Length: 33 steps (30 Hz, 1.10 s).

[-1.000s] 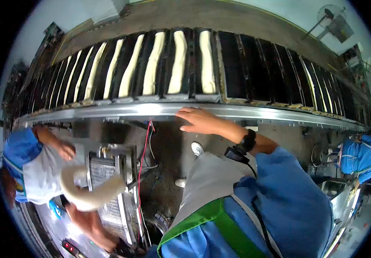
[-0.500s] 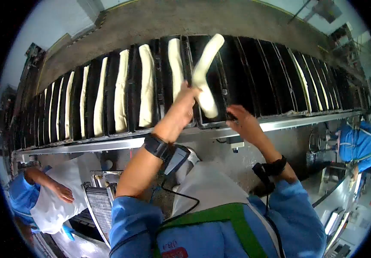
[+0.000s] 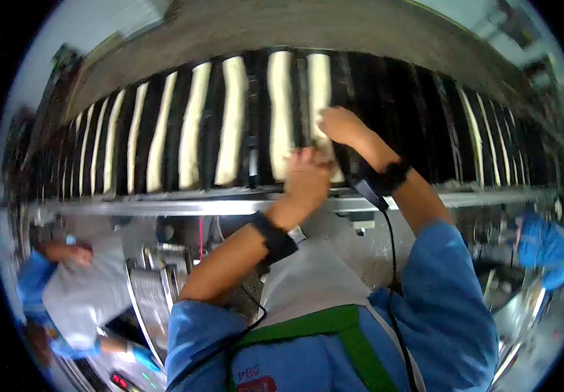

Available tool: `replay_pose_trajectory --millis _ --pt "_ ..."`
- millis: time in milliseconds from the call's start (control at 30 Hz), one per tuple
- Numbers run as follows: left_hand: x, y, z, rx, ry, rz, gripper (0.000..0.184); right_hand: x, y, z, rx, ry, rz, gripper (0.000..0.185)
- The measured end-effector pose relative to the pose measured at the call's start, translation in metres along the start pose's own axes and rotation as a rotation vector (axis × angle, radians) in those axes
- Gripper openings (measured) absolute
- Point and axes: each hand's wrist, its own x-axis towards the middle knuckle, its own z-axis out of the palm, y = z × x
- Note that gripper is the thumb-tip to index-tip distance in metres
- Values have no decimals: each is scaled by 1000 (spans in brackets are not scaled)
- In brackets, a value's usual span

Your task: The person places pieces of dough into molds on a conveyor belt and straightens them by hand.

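Observation:
A long pale dough strip (image 3: 320,78) lies lengthwise in a narrow black pan in front of me. Curled fingers of my right hand (image 3: 347,127) press on its right side, about midway along. At the near end, my left hand (image 3: 308,176) is closed over the same strip, its fingertips partly hidden and blurred. Just left of it, another dough strip (image 3: 280,98) rests in its own pan, close beside my left hand. Dark bands with small devices circle both my wrists.
More dough strips (image 3: 233,117) fill the row of black pans leftward, and several lie far right. Dark pans (image 3: 393,117) without visible dough stand right of my hands. A metal rail (image 3: 190,208) runs along the near edge. Co-workers (image 3: 86,287) (image 3: 546,245) stand at both sides.
The dough strip, bent and held over the pans half a second ago, now lies straight in one. My right hand has moved up-left onto it; my left hand has moved toward its near end.

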Motion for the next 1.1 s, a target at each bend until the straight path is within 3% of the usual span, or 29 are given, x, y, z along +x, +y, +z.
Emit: replay_pose_trajectory --millis 33,67,100,133,167,200,300,433,467,533,567,600,700,767,833,867,900,967,1100 --pt "-3 -4 7 -64 -23 -7 27 -4 -13 6 31 -84 13 39" --pt "-2 -10 36 -123 153 23 23 -11 -21 14 19 -104 -95 39" --pt "-6 -8 60 -68 228 -105 19 -21 -21 25 196 -77 62 50" --pt "-17 -15 31 -311 133 -88 16 -25 -23 35 363 -78 211 63" --pt "-31 -19 5 -130 -12 87 20 -29 -23 40 290 -67 241 72" --pt "-48 -23 2 -212 164 61 23 -42 -32 35 189 -103 218 73" --pt "-116 -46 -24 -390 170 -139 30 -53 -34 52 152 -80 29 74" --pt "-232 -77 -39 -328 292 -497 30 -51 -23 58 66 -76 -17 72" --pt "-270 -91 -24 -258 383 -505 30 -49 -20 57 42 -70 -25 72" --pt "-344 -89 -35 -258 342 -831 34 -44 -13 57 6 -61 -28 71" --pt "-384 -85 -34 -196 442 -947 35 -38 -5 56 -10 -58 -26 71" --pt "-422 -80 -31 -179 405 -1190 35 -30 3 55 -24 -57 -27 71" --pt "-568 -62 5 13 783 -1513 40 10 31 55 -75 -45 -43 70" --pt "-661 -33 18 284 791 -1804 41 -42 -63 39 -227 163 -13 61" --pt "-735 3 27 378 777 -2119 44 -40 -82 46 -267 246 -272 55" --pt "-771 17 34 350 792 -2277 43 -40 -99 53 -246 208 -250 53" --pt "-798 27 43 311 804 -2434 43 -23 -94 60 -253 173 -449 53" --pt "-818 45 32 129 1009 -2577 41 -52 -159 72 -126 77 -488 50" --pt "-838 50 31 -42 1097 -2653 44 -86 -239 91 -148 18 -556 50"
